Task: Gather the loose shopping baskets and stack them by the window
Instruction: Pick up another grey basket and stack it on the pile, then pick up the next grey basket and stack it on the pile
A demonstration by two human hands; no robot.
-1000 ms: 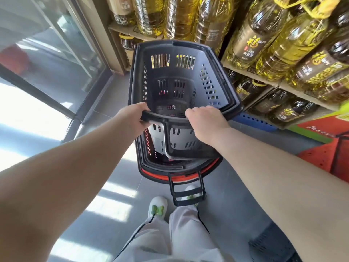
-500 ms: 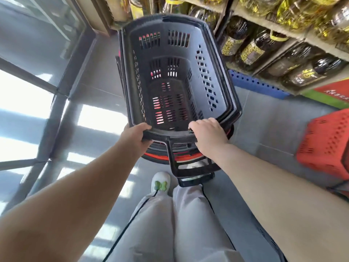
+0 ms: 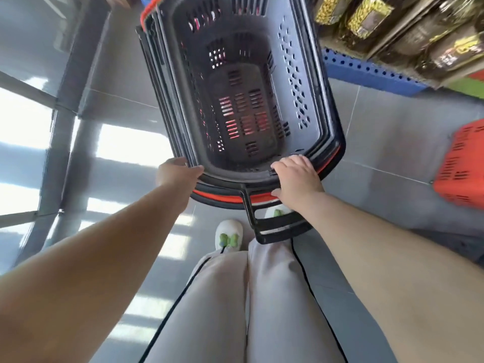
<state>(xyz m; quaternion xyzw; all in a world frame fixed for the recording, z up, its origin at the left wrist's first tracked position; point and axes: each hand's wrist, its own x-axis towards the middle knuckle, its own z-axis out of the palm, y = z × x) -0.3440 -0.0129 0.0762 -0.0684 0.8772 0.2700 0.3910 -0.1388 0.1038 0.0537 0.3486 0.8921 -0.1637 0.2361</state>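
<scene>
Nearest are pale trousers [image 3: 222, 310] and a white shoe [image 3: 228, 235] on the grey floor. Just beyond them a black pull handle [image 3: 275, 229] juts from the near end of the stack of baskets [image 3: 337, 145], which stands in the middle, close to the person's feet.

The left hand [image 3: 180, 174] grips the near rim at its left corner. The right hand [image 3: 298, 182] is curled over the rim at the right corner, thumb underneath.

The top basket [image 3: 296, 87] is black slotted plastic, nested in others, with a red rim showing below. Such baskets are probably light singly, stiff and a little slick; nested, the stack likely weighs more and could slide apart, so the rim corners or the handle seem the best holds.

A loose red basket [image 3: 463, 163] lies on the floor to the right. The window [image 3: 21, 132] glares on the left. Far right, bottles [image 3: 432, 35] sit on a shelf; their labels are too blurred to read.
</scene>
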